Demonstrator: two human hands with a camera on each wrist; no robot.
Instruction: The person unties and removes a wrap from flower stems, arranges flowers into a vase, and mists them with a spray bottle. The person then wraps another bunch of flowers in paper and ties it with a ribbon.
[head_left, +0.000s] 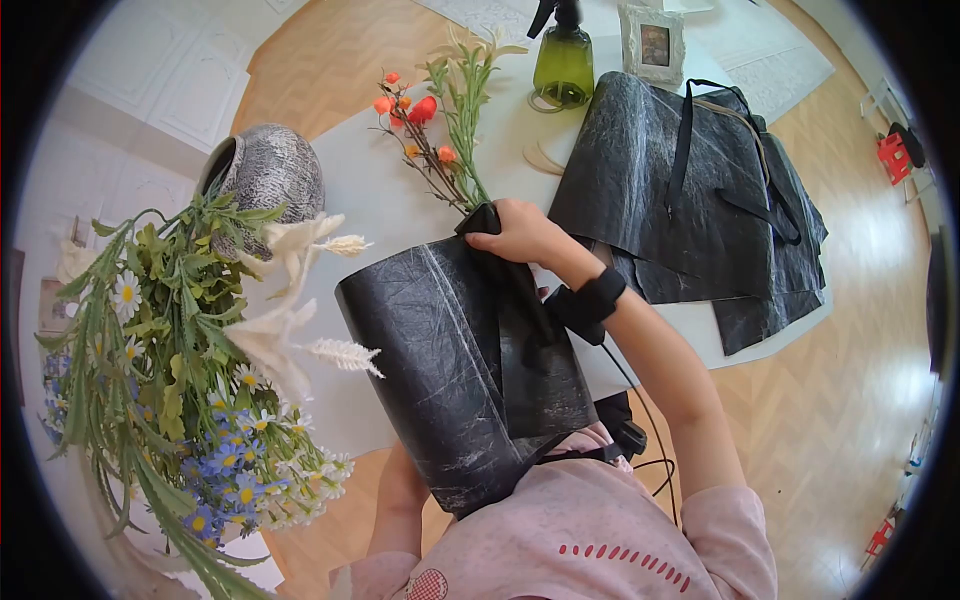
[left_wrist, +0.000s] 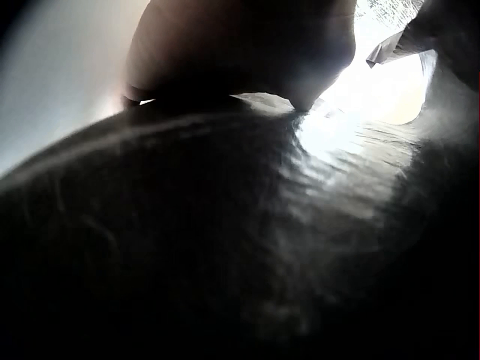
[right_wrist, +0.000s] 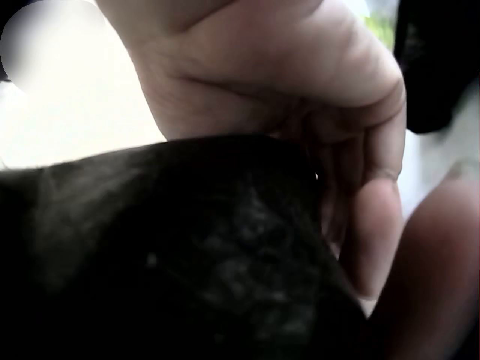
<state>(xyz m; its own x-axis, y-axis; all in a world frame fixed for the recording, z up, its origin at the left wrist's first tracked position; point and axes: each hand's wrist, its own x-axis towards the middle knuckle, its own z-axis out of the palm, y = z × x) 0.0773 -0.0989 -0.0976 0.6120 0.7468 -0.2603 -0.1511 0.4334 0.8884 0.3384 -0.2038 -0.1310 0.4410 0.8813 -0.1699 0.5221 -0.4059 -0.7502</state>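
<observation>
In the head view, my right hand grips the gathered top of a black wrapping sheet, curled around the stems of orange-red flowers and green sprigs. Its fingers curl over the dark sheet edge in the right wrist view. The rolled sheet hides my left hand from the head camera; only the forearm shows below. Seen by the left wrist camera, a dark, blurred part of my left hand lies against the sheet; its finger pose is unclear.
A textured vase lies at the left beside daisies, blue flowers and pale plumes. More black sheets with a black ribbon lie at the right of the table. Behind stand a green spray bottle and a white photo frame.
</observation>
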